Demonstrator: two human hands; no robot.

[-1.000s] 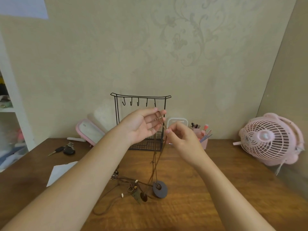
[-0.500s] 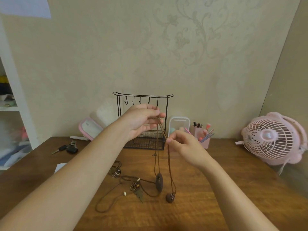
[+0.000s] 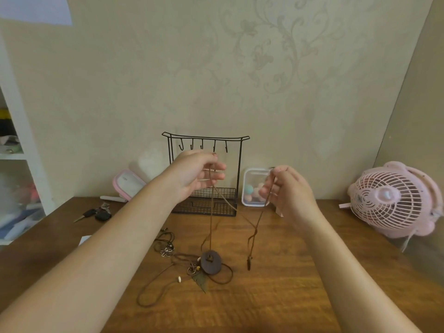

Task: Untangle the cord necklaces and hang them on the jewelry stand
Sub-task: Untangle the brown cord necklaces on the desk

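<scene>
My left hand (image 3: 198, 173) holds up a brown cord whose round dark disc pendant (image 3: 211, 262) hangs just above the table. My right hand (image 3: 284, 188) pinches a second brown cord with a small dark pendant (image 3: 249, 264) dangling at its end. One strand runs slanting between the two cords. The black wire jewelry stand (image 3: 240, 164) with its row of bare hooks stands against the wall, right behind my left hand. More cord necklaces (image 3: 182, 267) lie tangled on the wooden table (image 3: 276, 296) under the disc, among them a leaf pendant and a metal flower charm.
A pink fan (image 3: 391, 199) stands at the right. A clear box with pastel balls (image 3: 253, 187) sits beside the stand, a pink-rimmed lid (image 3: 127, 183) leans on the wall, keys (image 3: 97, 214) lie at the left, and a white shelf unit (image 3: 19, 164) flanks the table.
My hands have drawn apart, the right one moving rightward with its cord. The two pendants, close together before, now hang separated. The disc pendant has turned flat toward me.
</scene>
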